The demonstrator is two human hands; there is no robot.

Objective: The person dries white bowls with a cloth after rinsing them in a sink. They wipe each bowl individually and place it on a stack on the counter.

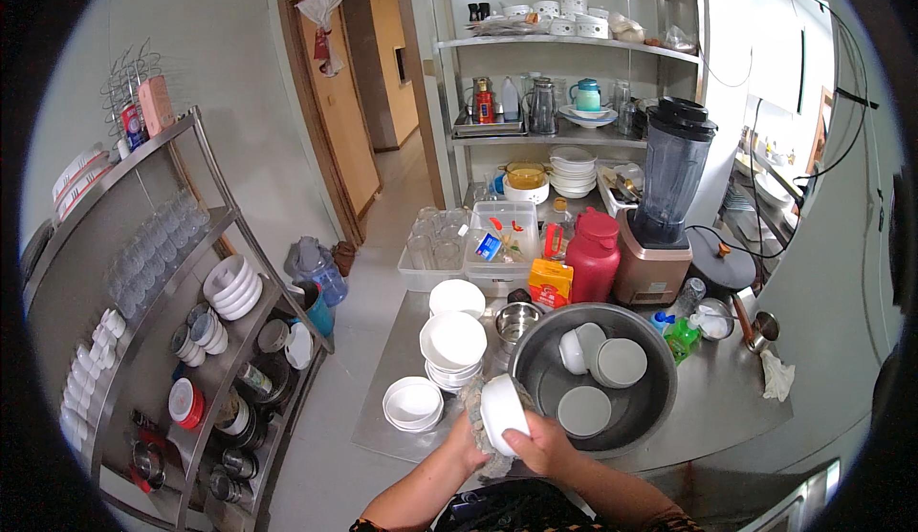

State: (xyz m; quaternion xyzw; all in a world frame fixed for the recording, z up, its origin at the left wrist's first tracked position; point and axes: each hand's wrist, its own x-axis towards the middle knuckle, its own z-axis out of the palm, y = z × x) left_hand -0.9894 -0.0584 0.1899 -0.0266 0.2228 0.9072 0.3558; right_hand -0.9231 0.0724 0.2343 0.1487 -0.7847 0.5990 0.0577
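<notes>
Tilted on its side, a white bowl (504,414) is gripped at its lower edge by my right hand (545,444). My left hand (467,440) clasps a grey-brown cloth (482,453) that wraps around the bowl; its fingers are mostly hidden. Just right of my hands stands a large metal basin (649,428) with several white bowls (622,363) lying inside. On the left, white bowls form a tall stack (453,340) and a lower stack (412,403) on the steel table (387,367).
Behind the basin are a red jug (593,249), a blender (663,195), an orange box (551,282) and a plastic bin (500,274). A green bottle (681,338) and a long-handled pot (763,331) sit to the right. A shelving rack (237,224) with dishes lines the left wall.
</notes>
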